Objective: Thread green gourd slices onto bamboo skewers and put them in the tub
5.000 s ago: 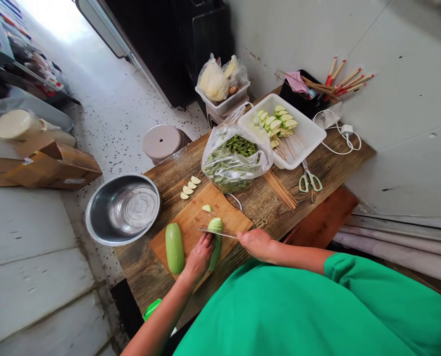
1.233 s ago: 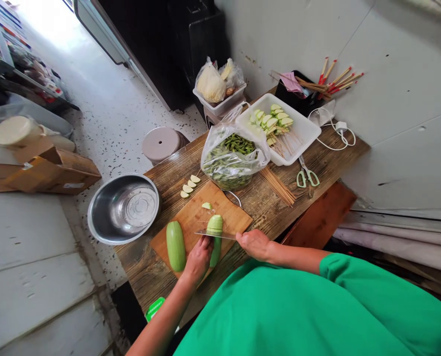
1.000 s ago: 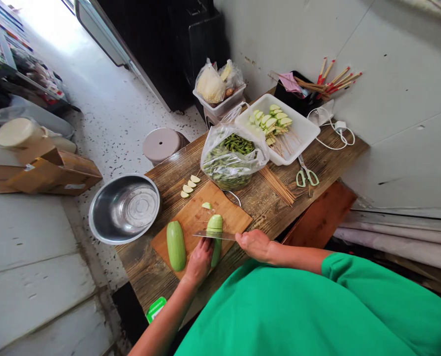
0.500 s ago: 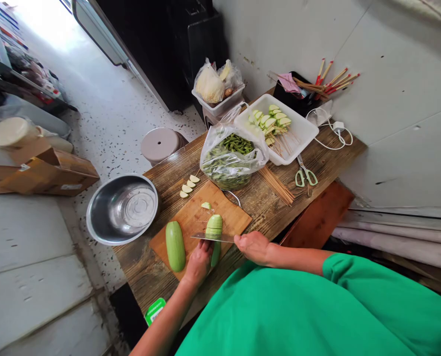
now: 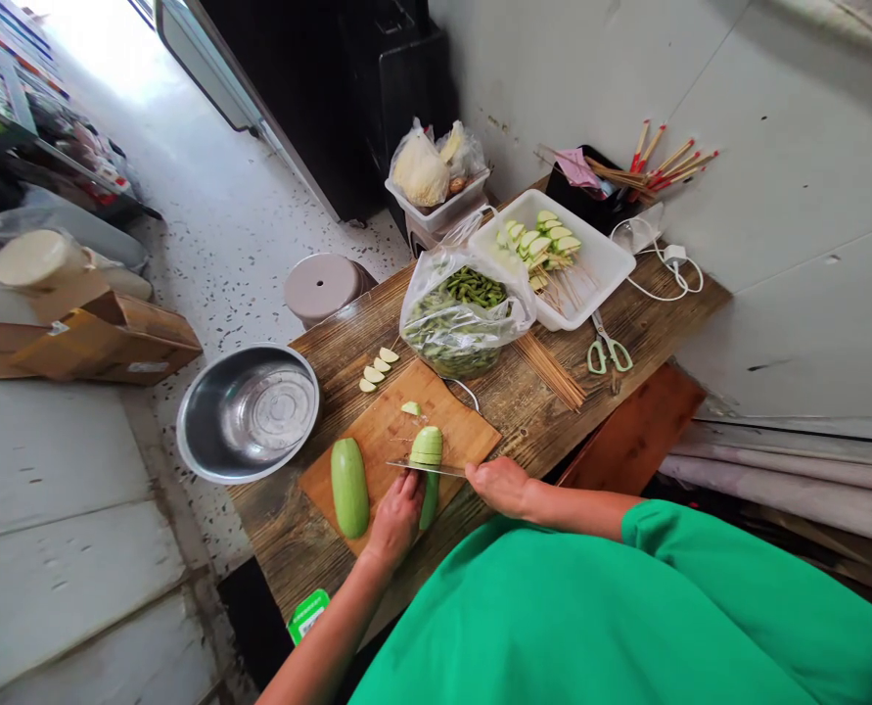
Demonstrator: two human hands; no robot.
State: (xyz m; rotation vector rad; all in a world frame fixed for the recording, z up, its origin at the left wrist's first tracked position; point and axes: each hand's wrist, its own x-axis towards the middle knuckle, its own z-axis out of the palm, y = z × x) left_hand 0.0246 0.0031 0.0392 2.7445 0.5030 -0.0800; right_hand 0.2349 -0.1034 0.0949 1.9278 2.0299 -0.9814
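Note:
My right hand (image 5: 499,486) is closed round the handle of a kitchen knife (image 5: 441,470), whose blade lies across a partly sliced zucchini half (image 5: 428,443). Slices stand together on the far side of the blade. On the near side, my left hand (image 5: 398,511) grips the uncut part, fingertips close to the blade. A second zucchini piece (image 5: 349,490) rests to the left on the wooden cutting board (image 5: 466,431). One loose slice (image 5: 410,407) lies toward the board's far end. Beyond the board, several slices sit on a skewer (image 5: 378,368).
A metal basin (image 5: 195,421) stands at the left. Behind the board are a plastic bag of green pods (image 5: 465,323), bamboo skewers (image 5: 553,372), scissors (image 5: 609,352) and a white tray (image 5: 604,257) of skewered slices. A stool (image 5: 321,284) stands past the table's far edge.
The knife blade has shifted slightly in the zucchini, with both hands staying in about the same hold. The whole view has moved a little.

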